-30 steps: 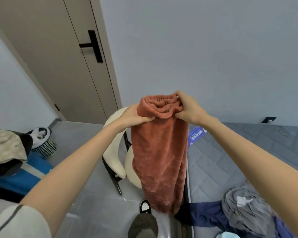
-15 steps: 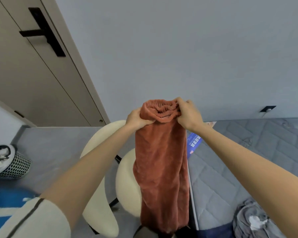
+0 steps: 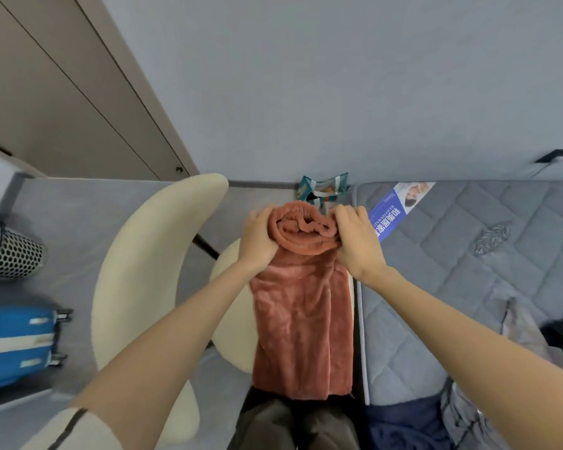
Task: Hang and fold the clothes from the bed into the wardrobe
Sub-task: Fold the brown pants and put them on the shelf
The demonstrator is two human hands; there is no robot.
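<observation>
Rust fleece trousers (image 3: 301, 319) hang lower than before, left hand (image 3: 257, 237) and right hand (image 3: 355, 241) gripping the waistband (image 3: 306, 227).

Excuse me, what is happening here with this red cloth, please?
A person is holding up a pair of rust-red fleece trousers by the elastic waistband. The left hand grips one side of it and the right hand grips the other. The trousers hang straight down in front of the person's legs, between a cream chair and the bed. More clothes lie on the bed at the lower right, waiting to be sorted.
</observation>
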